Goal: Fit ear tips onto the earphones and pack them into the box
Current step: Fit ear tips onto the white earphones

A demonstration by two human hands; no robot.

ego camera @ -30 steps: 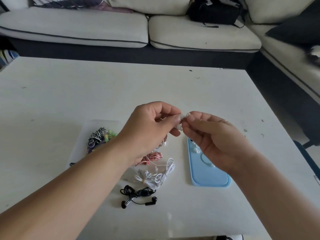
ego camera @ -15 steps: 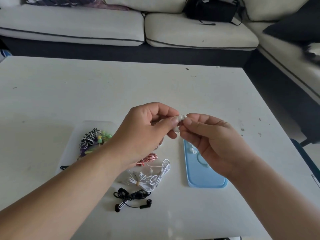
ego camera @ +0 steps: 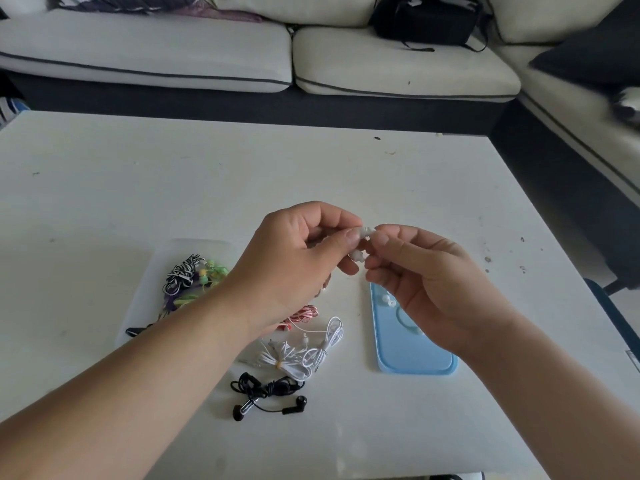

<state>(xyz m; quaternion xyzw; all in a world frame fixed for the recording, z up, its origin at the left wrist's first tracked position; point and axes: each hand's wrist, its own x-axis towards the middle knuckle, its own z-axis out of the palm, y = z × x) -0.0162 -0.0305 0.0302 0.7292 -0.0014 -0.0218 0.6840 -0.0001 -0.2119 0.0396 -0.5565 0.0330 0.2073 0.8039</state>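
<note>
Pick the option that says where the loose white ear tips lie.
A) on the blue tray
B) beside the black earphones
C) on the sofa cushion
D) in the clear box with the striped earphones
A: two small white ear tips sit on the blue tray, near its far end.

White table (ego camera: pixel 207 174) w/ scuff marks, cream sofa (ego camera: pixel 138 57) behind, black bag (ego camera: pixel 422 22) on seat, dark cushion (ego camera: pixel 588 60) at rt.

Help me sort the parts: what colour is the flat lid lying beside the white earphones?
Light blue: the flat rounded plastic lid shows plainly in the head view.
</note>
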